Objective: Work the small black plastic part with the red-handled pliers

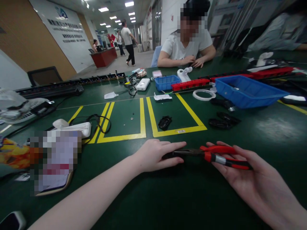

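Observation:
My right hand (pixel 254 179) is wrapped round the red and black handles of needle-nose pliers (pixel 209 156), whose dark jaws point left. My left hand (pixel 153 155) reaches in from the left, thumb and fingers on either side of a small black piece (pixel 169 155) at the pliers' tips. The piece is mostly hidden by the fingers, so its kind does not show. Beyond the hands, a black coiled bundle (pixel 165 122) lies inside a yellow taped square (pixel 177 131). A small metal nut (pixel 131 118) sits in the taped square to the left.
A phone (pixel 57 163) and a white power bank (pixel 83 129) with a black cable lie at left. Two blue trays, a large one (pixel 249 92) and a small one (pixel 168 83), stand farther back near a red strip (pixel 190 84). Across the table (pixel 153 204) sits a person (pixel 187 44).

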The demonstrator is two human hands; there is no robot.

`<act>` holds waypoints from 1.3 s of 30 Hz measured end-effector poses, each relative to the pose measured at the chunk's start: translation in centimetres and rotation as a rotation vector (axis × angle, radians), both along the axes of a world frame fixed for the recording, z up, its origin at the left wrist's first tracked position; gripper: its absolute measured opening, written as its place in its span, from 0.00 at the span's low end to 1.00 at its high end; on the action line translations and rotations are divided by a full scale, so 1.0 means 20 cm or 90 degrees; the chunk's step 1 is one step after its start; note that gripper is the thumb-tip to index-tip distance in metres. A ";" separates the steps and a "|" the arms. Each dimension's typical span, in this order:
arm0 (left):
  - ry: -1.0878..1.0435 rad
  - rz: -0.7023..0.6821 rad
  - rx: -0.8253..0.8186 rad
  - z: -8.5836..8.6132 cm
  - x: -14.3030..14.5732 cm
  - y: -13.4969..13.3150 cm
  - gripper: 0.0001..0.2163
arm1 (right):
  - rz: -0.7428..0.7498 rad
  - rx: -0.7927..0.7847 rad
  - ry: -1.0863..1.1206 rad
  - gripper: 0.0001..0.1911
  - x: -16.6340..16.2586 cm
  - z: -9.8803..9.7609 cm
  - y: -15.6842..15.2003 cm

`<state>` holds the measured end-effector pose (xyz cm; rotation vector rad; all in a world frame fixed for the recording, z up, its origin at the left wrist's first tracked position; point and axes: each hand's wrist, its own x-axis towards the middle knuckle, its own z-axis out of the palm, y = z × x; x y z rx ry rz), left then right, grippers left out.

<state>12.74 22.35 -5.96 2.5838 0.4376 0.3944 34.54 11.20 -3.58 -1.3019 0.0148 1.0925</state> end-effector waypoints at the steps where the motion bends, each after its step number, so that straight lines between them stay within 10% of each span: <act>1: 0.003 0.004 0.000 0.00 0.00 0.00 0.23 | 0.002 0.000 0.005 0.16 0.00 0.00 0.00; 39: 0.047 -0.015 0.003 0.00 0.01 0.01 0.21 | 0.017 -0.021 0.006 0.15 -0.02 0.01 0.00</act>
